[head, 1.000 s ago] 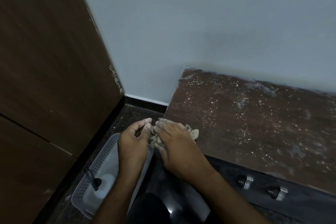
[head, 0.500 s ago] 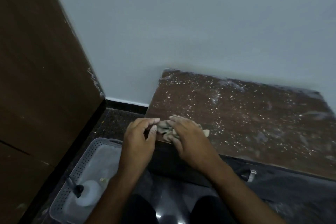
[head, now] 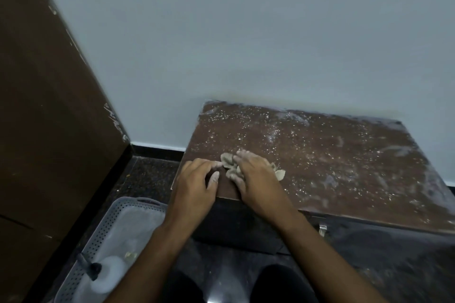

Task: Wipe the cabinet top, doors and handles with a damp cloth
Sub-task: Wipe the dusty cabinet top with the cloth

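Observation:
A low brown cabinet stands against the wall, its top [head: 332, 165] speckled with white dust and smears. A crumpled beige cloth [head: 229, 162] lies on the top near its front left corner. My right hand [head: 256, 177] presses down on the cloth, covering most of it. My left hand [head: 197, 184] rests at the corner with its fingertips touching the cloth's left end. One metal handle [head: 322, 227] shows on the dark cabinet front [head: 394, 253], below the top's edge.
A grey perforated plastic basket [head: 108, 226] sits on the dark floor at lower left, holding a white spray bottle [head: 105, 275]. A tall brown wooden panel [head: 49, 118] rises on the left. The pale wall [head: 246, 32] stands behind the cabinet. My knees show at the bottom.
Both hands have carried the cloth from the cabinet's left edge further onto its top. The view has shifted, showing more of the top.

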